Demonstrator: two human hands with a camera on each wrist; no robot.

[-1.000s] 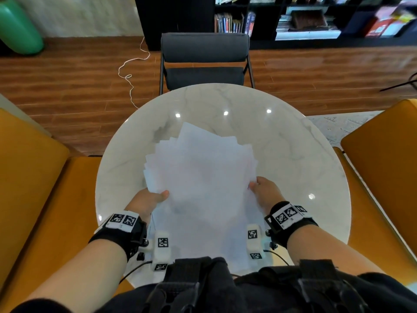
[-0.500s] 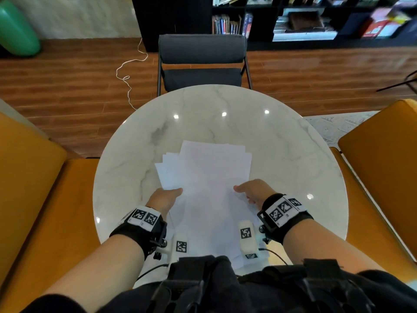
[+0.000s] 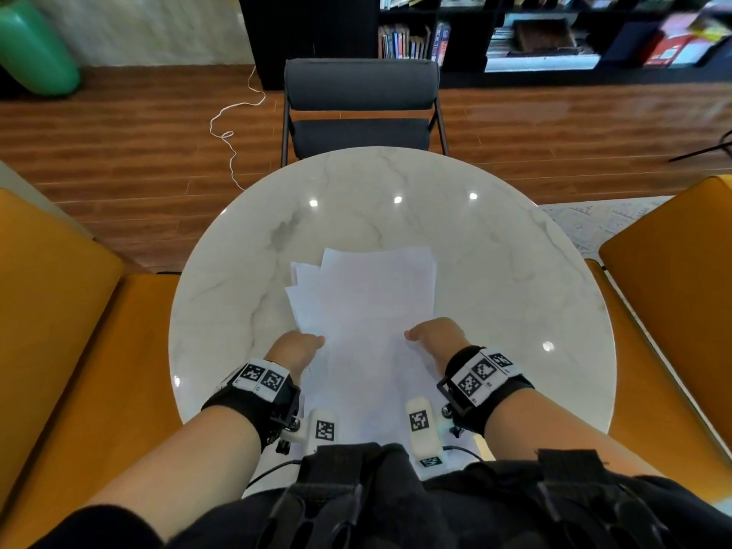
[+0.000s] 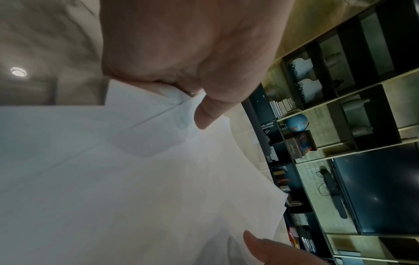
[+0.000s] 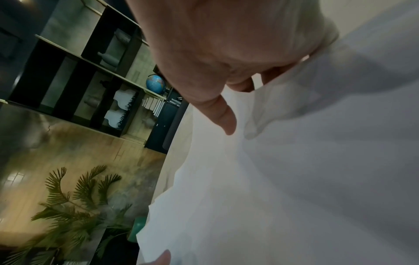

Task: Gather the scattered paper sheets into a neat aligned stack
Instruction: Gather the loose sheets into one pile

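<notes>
Several white paper sheets (image 3: pixel 364 307) are bunched in a rough stack over the near half of the round marble table (image 3: pixel 495 271), with corners fanned out at the far left. My left hand (image 3: pixel 301 344) grips the stack's left edge, thumb on top and fingers under the paper. My right hand (image 3: pixel 433 336) grips the right edge the same way. In the left wrist view the left thumb (image 4: pixel 207 114) presses on the sheets (image 4: pixel 113 179). The right wrist view shows the right thumb (image 5: pixel 223 116) on the paper (image 5: pixel 294 179), with fingers showing faintly through it.
A dark grey chair (image 3: pixel 360 109) stands at the table's far side. Orange seats flank me, one at the left (image 3: pixel 59 330) and one at the right (image 3: pixel 673 291). A white cable (image 3: pixel 233 124) lies on the wooden floor. Black bookshelves (image 3: pixel 515 29) line the back wall.
The loosely spread sheets have been pulled together into a narrower bundle. Both hands have moved inward toward each other along the paper's side edges.
</notes>
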